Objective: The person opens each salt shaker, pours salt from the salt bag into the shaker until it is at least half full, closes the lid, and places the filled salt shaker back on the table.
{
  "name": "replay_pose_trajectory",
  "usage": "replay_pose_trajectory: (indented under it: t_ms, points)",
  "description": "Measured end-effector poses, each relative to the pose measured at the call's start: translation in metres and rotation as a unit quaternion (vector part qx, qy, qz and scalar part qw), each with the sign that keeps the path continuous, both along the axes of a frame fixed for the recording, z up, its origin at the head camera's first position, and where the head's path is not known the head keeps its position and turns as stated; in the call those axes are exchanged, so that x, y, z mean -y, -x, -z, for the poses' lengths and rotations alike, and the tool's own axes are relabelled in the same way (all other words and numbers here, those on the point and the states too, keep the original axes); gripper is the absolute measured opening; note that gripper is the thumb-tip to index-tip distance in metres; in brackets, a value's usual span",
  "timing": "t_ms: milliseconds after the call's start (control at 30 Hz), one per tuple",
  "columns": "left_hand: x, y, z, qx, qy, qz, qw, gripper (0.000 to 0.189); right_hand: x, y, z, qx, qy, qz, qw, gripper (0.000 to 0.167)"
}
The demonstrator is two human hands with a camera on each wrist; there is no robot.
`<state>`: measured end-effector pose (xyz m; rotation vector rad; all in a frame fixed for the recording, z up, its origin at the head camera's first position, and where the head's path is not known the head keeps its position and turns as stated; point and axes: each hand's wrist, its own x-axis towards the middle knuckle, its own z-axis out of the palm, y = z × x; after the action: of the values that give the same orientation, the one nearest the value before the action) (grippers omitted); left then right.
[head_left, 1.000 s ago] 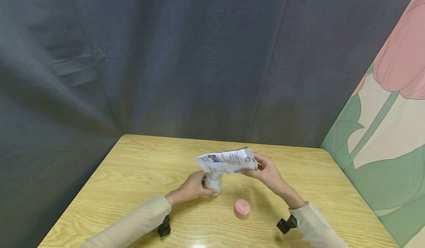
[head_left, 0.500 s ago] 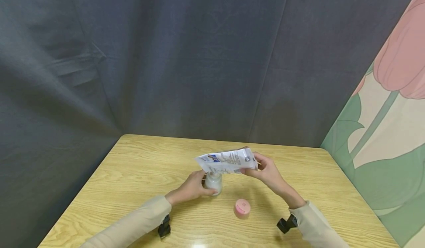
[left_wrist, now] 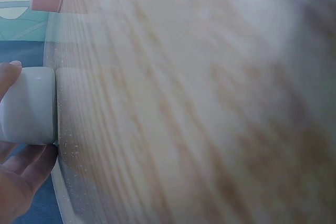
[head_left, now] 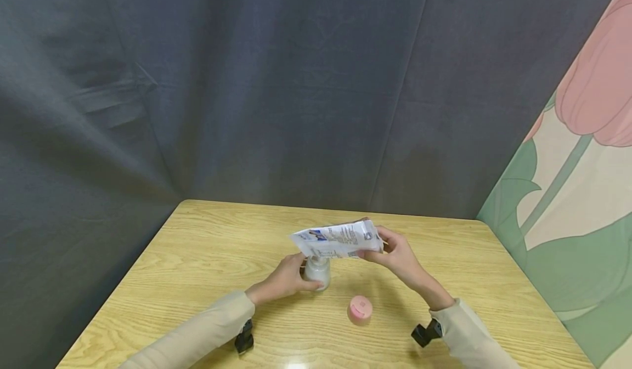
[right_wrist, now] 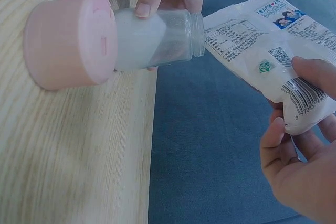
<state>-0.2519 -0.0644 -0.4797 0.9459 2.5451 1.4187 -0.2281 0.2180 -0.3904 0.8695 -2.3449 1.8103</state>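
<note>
My left hand (head_left: 281, 282) grips a clear jar (head_left: 317, 273) that stands upright on the table, thumb on one side and fingers on the other. White contents fill much of the jar (right_wrist: 157, 38), their surface slanted in the right wrist view. Over its uncapped mouth lies the narrow corner of a white printed bag (head_left: 340, 240), tilted down to the left. My right hand (head_left: 402, 260) holds the bag's other end between thumb and fingers, near the barcode. Whether anything flows from the bag is hidden. A pink lid (head_left: 360, 310) rests right of the jar, nearer me.
The light wooden table (head_left: 207, 248) ends at a dark curtain (head_left: 296, 111) behind and on the left. A wall with a tulip pattern (head_left: 573, 193) rises on the right. Black wrist cameras sit below both cuffs.
</note>
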Motion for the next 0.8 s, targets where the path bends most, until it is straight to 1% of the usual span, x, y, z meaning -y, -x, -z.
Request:
replay_pose_trajectory:
  t_ms: [200,533,800]
  points:
    - [0.0004,0.0002,0.001,0.001,0.001,-0.001,1.0,0.078,0.0,0.0,-0.0004,-0.006,0.003,-0.008,1.0,0.041]
    - [-0.0002,-0.0007,-0.0003,0.003,0.002,-0.004,1.0,0.078,0.0003,-0.0003,-0.0012,0.002,-0.001,0.001,1.0,0.041]
    - [0.0002,0.0003,0.0003,-0.006,0.003,-0.003,1.0,0.079,0.001,-0.0006,-0.0016,0.001,0.003,-0.002,1.0,0.042]
